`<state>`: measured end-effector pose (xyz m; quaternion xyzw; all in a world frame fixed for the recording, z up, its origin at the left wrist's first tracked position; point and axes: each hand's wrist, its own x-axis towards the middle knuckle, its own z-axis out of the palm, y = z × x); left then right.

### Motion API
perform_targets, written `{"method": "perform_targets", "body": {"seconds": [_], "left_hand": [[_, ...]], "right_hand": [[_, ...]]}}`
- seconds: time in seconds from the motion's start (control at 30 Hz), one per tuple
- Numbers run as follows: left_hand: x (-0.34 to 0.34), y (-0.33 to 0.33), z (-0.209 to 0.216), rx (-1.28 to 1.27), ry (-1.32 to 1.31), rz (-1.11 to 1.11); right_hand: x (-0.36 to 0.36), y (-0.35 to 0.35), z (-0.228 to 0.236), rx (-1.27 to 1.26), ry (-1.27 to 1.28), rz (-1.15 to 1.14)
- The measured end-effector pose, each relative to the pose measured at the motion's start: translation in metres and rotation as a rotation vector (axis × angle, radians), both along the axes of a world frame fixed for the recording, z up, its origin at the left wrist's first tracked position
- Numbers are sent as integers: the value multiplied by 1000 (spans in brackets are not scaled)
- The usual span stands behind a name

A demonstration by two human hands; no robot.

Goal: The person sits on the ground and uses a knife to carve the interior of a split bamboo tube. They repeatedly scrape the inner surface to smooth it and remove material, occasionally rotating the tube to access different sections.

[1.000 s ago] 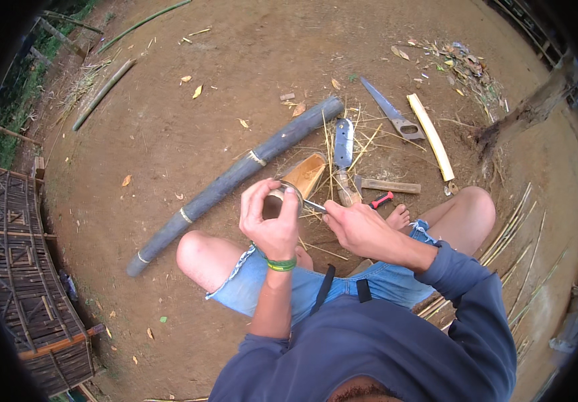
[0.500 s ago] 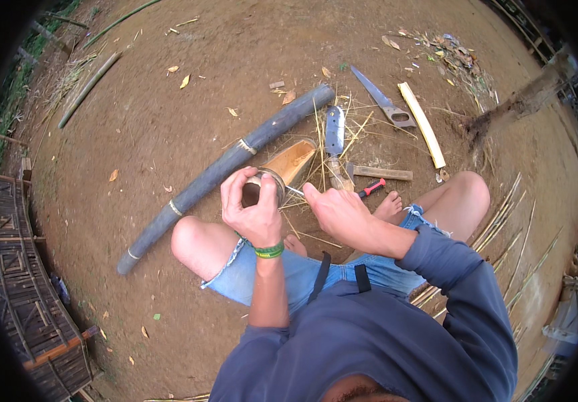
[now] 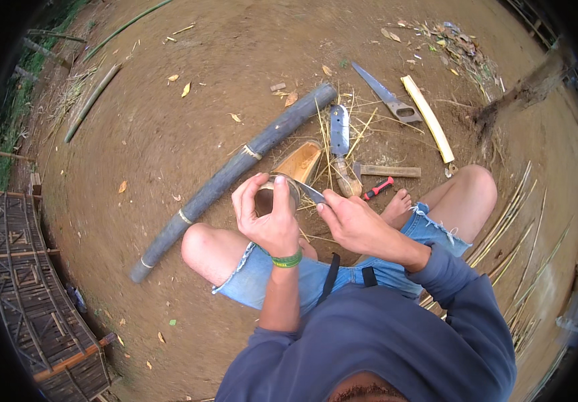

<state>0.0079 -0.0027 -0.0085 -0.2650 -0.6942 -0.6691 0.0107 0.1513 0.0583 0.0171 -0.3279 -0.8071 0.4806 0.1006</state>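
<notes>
My left hand (image 3: pixel 265 216) grips a cut bamboo section (image 3: pixel 300 159). Its round hollow end faces me, and its far part is cut open, showing a pale tan inside. The thumb and fingers sit around the rim. In my right hand (image 3: pixel 354 222) is a knife, its handle hidden in the closed fist. The knife's narrow metal blade (image 3: pixel 312 193) points up and left and lies against the right side of the bamboo rim. Whether it bites into the bamboo, I cannot tell.
A long dark bamboo pole (image 3: pixel 219 182) lies diagonally beyond my left knee. Ahead are a wide-bladed machete (image 3: pixel 340 130), a wooden-handled tool (image 3: pixel 389 171), a red-and-black handle (image 3: pixel 377 189), a handsaw (image 3: pixel 388 97) and a pale split bamboo piece (image 3: pixel 428 120). Thin strips (image 3: pixel 503 214) lie right.
My right hand has shifted slightly right and down, and more of the knife blade shows at the rim. The left thumb now stands upright against the bamboo. The whole view has shifted a little.
</notes>
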Motion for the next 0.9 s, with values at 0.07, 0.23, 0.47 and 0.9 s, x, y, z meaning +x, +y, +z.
{"method": "perform_targets", "body": {"seconds": [0.07, 0.23, 0.47, 0.9], "left_hand": [[3, 1, -1, 13, -35, 17], [0, 5, 4, -3, -14, 47], [1, 9, 5, 17, -27, 36], [-1, 12, 10, -33, 29, 12]], "right_hand": [[-4, 1, 4, -27, 0, -5], [-12, 2, 0, -17, -13, -22], [-15, 2, 0, 21, -133, 3], [1, 27, -17, 128, -75, 11]]}}
